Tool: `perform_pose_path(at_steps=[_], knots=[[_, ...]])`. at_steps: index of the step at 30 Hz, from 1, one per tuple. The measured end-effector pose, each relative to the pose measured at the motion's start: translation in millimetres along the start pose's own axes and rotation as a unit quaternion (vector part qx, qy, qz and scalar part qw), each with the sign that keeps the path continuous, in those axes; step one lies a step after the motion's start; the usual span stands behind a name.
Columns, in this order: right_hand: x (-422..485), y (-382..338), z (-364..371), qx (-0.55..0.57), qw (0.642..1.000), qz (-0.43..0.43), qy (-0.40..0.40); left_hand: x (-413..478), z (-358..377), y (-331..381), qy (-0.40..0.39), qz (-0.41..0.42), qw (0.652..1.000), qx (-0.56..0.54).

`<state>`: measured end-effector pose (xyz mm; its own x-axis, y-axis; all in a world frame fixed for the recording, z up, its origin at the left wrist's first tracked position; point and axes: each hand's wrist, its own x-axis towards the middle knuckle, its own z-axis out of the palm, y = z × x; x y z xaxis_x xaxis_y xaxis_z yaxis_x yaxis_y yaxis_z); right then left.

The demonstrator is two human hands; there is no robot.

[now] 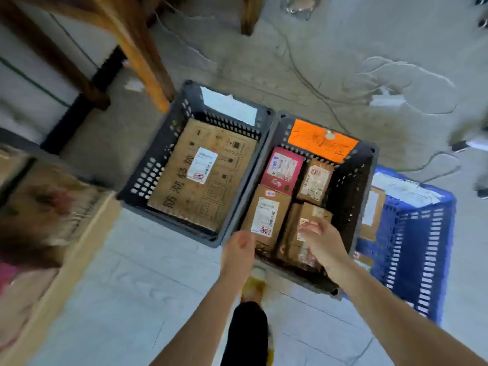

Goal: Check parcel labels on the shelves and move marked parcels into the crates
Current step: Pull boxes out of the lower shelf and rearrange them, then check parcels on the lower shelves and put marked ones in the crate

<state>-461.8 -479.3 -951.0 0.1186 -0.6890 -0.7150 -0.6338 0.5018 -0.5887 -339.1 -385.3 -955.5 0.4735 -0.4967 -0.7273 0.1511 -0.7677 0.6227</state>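
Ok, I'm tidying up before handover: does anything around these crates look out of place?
Loose cables sprawl tangled over the floor behind the crates, a tripping risk. Nothing looks spilled.

The single head view looks steeply down, close over floor crates (pixel 311 196) and forearms.

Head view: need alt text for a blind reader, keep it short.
The left hand and right hand hover open and empty over the near edge of the middle crate, which bears an orange tag and holds several labelled parcels. The grey crate left of it holds one large box; a blue crate stands on its right.
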Motion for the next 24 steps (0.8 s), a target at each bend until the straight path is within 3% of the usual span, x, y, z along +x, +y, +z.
perform_pose_path(at_steps=[6,11,14,17,24], knots=[[-188.8,-140.2,82.3,-0.065,0.974,-0.166,-0.139,-153.3,-181.2,35.2,0.161,0.043,0.983,-0.080],[-350.8,-205.9,190.9,-0.103,0.922,-0.280,-0.248,-294.1,-334.5,-10.2,0.348,0.078,0.927,-0.117],[-454.2,-224.8,259.3,-0.137,0.861,-0.364,-0.327,-379.0,-422.0,-64.2,0.455,0.098,0.871,-0.156],[-550.2,-224.2,330.3,-0.153,0.810,-0.416,-0.384,-464.1,-494.4,-119.9,0.578,0.098,0.781,-0.216],[-736.5,-194.1,471.9,-0.157,0.729,-0.486,-0.456,-601.5,-622.1,-245.9,0.698,0.098,0.652,-0.280]])
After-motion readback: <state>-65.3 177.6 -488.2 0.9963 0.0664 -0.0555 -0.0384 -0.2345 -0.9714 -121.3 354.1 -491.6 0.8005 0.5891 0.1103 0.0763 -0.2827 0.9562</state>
